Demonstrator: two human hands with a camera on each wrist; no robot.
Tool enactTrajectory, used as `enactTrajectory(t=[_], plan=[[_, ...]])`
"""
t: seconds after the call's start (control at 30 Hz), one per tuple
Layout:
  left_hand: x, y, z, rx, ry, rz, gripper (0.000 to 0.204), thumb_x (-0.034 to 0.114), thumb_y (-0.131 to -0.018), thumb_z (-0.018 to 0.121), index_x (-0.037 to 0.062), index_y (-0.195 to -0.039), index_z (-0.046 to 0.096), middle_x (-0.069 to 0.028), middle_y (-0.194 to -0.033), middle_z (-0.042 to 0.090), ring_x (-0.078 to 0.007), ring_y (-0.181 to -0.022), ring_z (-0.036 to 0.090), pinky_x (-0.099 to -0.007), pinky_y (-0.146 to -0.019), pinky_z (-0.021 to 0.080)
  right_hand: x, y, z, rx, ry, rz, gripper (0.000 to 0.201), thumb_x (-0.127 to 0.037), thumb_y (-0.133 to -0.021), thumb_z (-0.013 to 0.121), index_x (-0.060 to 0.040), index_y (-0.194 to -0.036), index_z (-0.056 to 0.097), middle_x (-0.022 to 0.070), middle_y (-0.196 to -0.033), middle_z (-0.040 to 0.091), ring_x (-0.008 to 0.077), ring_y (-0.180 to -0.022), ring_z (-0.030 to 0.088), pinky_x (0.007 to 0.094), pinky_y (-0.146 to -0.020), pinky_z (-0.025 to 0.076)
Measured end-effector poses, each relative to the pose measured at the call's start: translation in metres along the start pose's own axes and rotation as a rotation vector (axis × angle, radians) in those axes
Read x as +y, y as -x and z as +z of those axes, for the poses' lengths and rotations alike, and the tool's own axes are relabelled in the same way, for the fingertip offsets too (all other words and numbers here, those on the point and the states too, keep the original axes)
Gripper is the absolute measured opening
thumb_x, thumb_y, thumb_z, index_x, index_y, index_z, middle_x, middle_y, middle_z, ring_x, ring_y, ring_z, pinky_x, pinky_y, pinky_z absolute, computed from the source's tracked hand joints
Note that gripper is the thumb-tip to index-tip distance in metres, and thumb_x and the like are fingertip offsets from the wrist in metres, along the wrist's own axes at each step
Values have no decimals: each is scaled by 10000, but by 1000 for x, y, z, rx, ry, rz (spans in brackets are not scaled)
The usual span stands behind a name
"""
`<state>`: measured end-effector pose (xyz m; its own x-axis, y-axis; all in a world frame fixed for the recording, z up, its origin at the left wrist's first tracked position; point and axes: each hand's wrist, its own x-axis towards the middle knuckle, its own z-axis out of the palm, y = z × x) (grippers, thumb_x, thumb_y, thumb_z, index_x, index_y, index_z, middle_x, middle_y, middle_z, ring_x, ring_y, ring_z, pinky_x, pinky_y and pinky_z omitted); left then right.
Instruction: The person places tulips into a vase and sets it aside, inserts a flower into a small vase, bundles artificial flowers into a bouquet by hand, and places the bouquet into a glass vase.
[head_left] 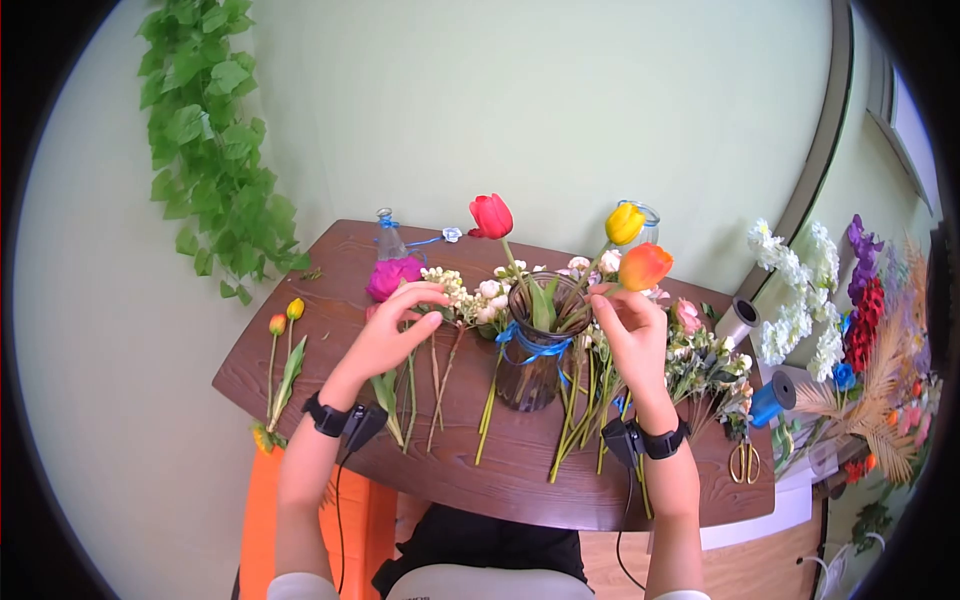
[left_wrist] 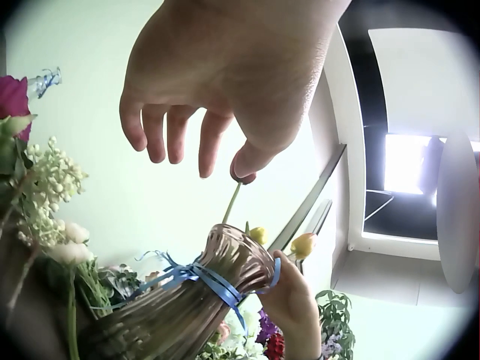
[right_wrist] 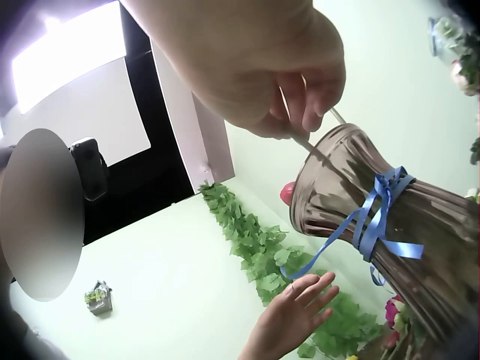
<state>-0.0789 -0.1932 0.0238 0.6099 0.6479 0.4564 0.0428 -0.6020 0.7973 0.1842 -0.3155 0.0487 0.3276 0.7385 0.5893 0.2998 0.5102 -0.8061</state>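
Observation:
A ribbed, see-through brown vase (head_left: 526, 383) stands at the middle of the table, a blue ribbon (right_wrist: 373, 217) tied round its neck. Out of it rise a red tulip (head_left: 491, 216) leaning left and a yellow tulip (head_left: 625, 223) leaning right. My right hand (head_left: 636, 335) pinches the stem of an orange tulip (head_left: 645, 266) just below its bloom, at the vase's right rim. In the right wrist view this stem (right_wrist: 309, 148) runs from the fingers into the vase mouth. Left of the vase, my left hand (head_left: 398, 325) hovers with relaxed fingers, holding nothing.
Two small tulips (head_left: 280, 345) lie at the table's left. White and pink flowers (head_left: 705, 350) with long stems spread around the vase. A glass bottle (head_left: 390, 240) stands behind. Ribbon spools (head_left: 772, 398) and gold scissors (head_left: 745, 462) are at the right edge.

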Motion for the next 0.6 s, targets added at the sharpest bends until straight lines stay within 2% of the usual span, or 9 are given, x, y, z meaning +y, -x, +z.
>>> enactTrajectory(t=[0.13, 0.2, 0.23, 0.33, 0.47, 0.6], plan=[[-13, 15, -21, 35, 9, -55, 190, 117, -821, 529, 49, -997, 556, -58, -1105, 489, -131, -1022, 465, -260, -774, 417, -10, 1, 10, 24, 203, -93, 97, -43, -741, 607, -1, -828, 604, 21, -698, 563, 70, -593, 478, 208, -568, 396], [-21, 21, -27, 52, -11, -45, 180, 104, -828, 521, 44, -994, 557, -48, -1078, 499, -119, -983, 477, -248, -756, 414, -15, -2, 16, 22, 354, -277, 114, -27, -710, 615, -2, -819, 593, 44, -672, 543, 111, -592, 481, 236, -574, 398], [-25, 24, -29, 62, 26, -83, 178, 103, -830, 518, 46, -994, 559, -40, -1074, 500, -114, -960, 483, -242, -749, 413, -16, -3, 18, 22, 353, -278, 121, -19, -690, 619, -1, -805, 585, 58, -653, 525, 140, -604, 485, 254, -581, 398], [-31, 30, -32, 69, 49, -138, 177, 103, -834, 515, 49, -997, 561, -24, -1063, 504, -103, -928, 491, -233, -739, 412, -16, -5, 20, -28, 445, -282, 127, -19, -688, 619, -6, -811, 588, 56, -644, 519, 145, -602, 480, 259, -581, 401], [-32, 32, -31, 51, 45, -186, 181, 103, -837, 514, 43, -1001, 560, -13, -1041, 515, -92, -921, 494, -225, -730, 414, -19, -3, 23, -32, 441, -334, 135, -14, -686, 619, -8, -818, 588, 56, -645, 513, 146, -595, 474, 258, -572, 399], [-30, 33, -32, 44, 40, -184, 184, 104, -839, 512, 39, -1005, 557, -17, -1033, 521, -94, -926, 494, -223, -733, 416, -15, 3, 22, 10, 365, -280, 152, -12, -685, 624, -4, -832, 585, 48, -663, 515, 129, -587, 465, 244, -559, 390]])
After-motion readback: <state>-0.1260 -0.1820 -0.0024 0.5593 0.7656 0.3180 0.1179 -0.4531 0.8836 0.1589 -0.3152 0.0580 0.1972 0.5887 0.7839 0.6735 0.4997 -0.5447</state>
